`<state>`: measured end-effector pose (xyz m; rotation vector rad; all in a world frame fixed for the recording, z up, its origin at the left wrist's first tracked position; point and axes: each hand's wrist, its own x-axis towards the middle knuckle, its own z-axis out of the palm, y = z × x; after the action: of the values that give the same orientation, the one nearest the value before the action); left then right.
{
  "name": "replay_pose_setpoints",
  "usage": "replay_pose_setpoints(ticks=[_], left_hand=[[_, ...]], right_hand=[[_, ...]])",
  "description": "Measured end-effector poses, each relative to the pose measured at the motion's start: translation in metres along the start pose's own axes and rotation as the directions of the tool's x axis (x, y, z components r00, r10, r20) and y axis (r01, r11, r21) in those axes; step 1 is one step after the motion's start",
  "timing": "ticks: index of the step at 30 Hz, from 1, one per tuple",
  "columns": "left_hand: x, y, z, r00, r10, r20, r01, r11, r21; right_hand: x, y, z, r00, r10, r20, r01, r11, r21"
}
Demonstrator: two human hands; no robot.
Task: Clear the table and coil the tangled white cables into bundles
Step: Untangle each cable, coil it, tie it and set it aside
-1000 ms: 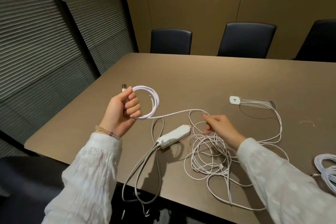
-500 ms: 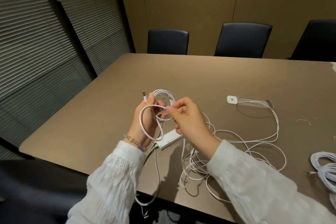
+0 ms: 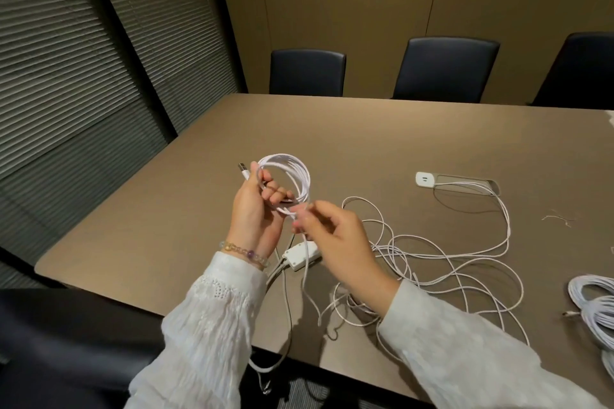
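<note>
Coiling a white cable above the table [image 3: 186,209]

The left hand [image 3: 254,212] grips a small coil [image 3: 292,176], fingers curled through its loops, plug end sticking up past the thumb. The right hand [image 3: 335,239] pinches the cable just beside the coil; the loose tangle [image 3: 432,262] trails right.

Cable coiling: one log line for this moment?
left hand: grips coil | right hand: pinches cable strand | loose cable: tangled on table

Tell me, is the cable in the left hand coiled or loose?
Coiled: the left hand grips several round loops; the rest lies loose on the table.
</note>
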<state>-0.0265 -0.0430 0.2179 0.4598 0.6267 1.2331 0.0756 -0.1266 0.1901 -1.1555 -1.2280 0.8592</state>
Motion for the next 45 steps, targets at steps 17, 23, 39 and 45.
replay_pose_setpoints(ticks=[17, 23, 39, 45], left_hand=[[-0.010, 0.014, 0.003, 0.942, -0.177, 0.286, 0.199, 0.979, -0.052], [0.002, 0.038, 0.002, 0.969, -0.103, 0.226, 0.137, 0.981, -0.139], [-0.018, 0.069, -0.009, 0.980, -0.161, 0.113, 0.145, 0.980, 0.138], [-0.016, 0.048, -0.008, 0.997, -0.071, 0.037, 0.046, 0.884, 0.466]], right_hand=[[0.005, -0.001, -0.024, 0.819, 0.477, 0.318, -0.547, 0.818, 0.179], [-0.013, 0.034, -0.020, 0.713, 0.330, 0.619, -0.276, 0.943, -0.185], [0.029, 0.054, -0.056, 0.781, 0.584, 0.221, -0.601, 0.799, 0.016], [0.037, 0.004, -0.057, 0.954, 0.284, 0.097, -0.291, 0.954, 0.070]])
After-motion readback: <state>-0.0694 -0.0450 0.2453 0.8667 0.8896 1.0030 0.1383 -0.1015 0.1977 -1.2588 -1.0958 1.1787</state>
